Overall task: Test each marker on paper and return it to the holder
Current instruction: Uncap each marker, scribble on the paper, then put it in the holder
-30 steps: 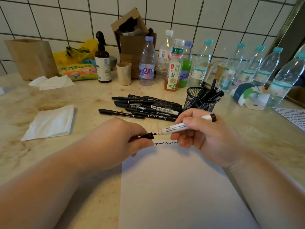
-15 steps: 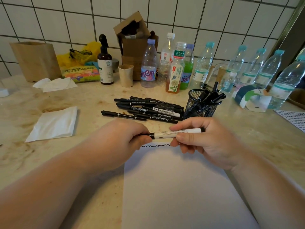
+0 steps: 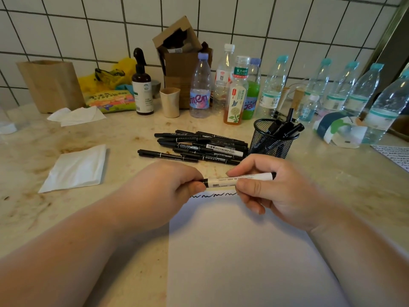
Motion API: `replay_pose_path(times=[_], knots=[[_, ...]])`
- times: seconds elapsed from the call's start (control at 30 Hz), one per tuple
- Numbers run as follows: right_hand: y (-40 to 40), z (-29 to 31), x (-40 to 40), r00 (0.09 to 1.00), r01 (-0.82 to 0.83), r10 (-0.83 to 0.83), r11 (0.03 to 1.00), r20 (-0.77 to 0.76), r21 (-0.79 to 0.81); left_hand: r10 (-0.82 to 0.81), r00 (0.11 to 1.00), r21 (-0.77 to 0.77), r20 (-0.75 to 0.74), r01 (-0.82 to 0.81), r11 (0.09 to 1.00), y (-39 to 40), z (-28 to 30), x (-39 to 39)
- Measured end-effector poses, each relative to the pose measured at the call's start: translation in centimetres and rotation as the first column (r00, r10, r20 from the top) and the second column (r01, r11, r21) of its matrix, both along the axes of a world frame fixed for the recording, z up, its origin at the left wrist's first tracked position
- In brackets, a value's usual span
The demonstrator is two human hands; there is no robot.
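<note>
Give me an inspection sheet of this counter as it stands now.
Surface: stained counter; white paper in front, with a black squiggle at its top edge.
Job's things: white marker held level above the squiggle, its cap on; loose markers piled beside the mesh holder, which holds several more.
Clutter: tissues, spray bottle, cup, cardboard box, paper bag, many plastic bottles.
Grips: left hand pinches the capped end; right hand holds the barrel.
Cables: nothing seen.
Surroundings: tiled wall behind.
</note>
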State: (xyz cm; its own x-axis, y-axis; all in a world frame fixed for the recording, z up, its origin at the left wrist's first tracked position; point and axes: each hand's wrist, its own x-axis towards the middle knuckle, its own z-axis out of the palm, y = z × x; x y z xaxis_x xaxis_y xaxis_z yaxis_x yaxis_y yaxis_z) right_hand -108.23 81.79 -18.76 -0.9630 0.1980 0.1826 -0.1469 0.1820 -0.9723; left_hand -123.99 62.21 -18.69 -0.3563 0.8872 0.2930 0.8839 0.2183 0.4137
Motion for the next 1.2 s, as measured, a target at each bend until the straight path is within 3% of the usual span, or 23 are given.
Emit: replay_pose_path(times=[0.1,0.2,0.33,0.4,0.47,0.57,0.77,0.93,1.1,1.2], knots=[[0.3,0.3,0.0,0.999,0.040,-0.040,0.999,-0.021,0.013,-0.014,1.000,0.055,0.023,0.012,0.998,0.1,0.3,0.1],[0.8,0.7,-0.1,0.996,0.065,-0.071,0.991,-0.047,-0.114,0.030,0.996,0.087,0.081,-0.037,0.995,0.3,0.3,0.2],[1.9,1.2,0.4,0.946,0.285,-0.296,0.954,-0.135,-0.092,0.085,0.992,0.098,0.097,-0.095,0.991,0.4,0.0,-0.1],[2.4,1.6,0.7,0.851,0.473,-0.475,0.879,-0.223,-0.067,0.105,0.989,0.109,0.105,-0.116,0.987,0.3,0.1,-0.2],[2.8,1.9,1.0,0.700,0.677,-0.641,0.736,-0.315,0.010,0.115,0.988,0.105,0.104,-0.126,0.986,0.2,0.1,-0.2],[3.1,1.9,1.3,0.527,0.837,-0.748,0.538,-0.404,0.097,0.121,0.988,0.086,0.101,-0.130,0.988,0.1,0.0,0.0],[3.1,2.0,1.1,0.420,0.908,-0.789,0.369,-0.449,0.200,0.136,0.987,0.054,0.083,-0.141,0.989,0.2,-0.4,-0.2],[3.6,2.0,1.0,0.403,0.915,-0.810,0.354,-0.427,0.192,0.154,0.985,-0.001,0.074,-0.154,0.988,0.1,-0.7,-0.6],[3.7,1.8,-0.1,0.474,0.877,-0.789,0.464,-0.390,0.127,0.121,0.992,-0.027,0.043,-0.120,0.992,0.1,-0.7,-0.5],[3.6,1.9,-0.6,0.478,0.871,-0.782,0.479,-0.400,0.105,0.118,0.992,-0.014,0.051,-0.117,0.993,0.0,-0.7,-0.6]])
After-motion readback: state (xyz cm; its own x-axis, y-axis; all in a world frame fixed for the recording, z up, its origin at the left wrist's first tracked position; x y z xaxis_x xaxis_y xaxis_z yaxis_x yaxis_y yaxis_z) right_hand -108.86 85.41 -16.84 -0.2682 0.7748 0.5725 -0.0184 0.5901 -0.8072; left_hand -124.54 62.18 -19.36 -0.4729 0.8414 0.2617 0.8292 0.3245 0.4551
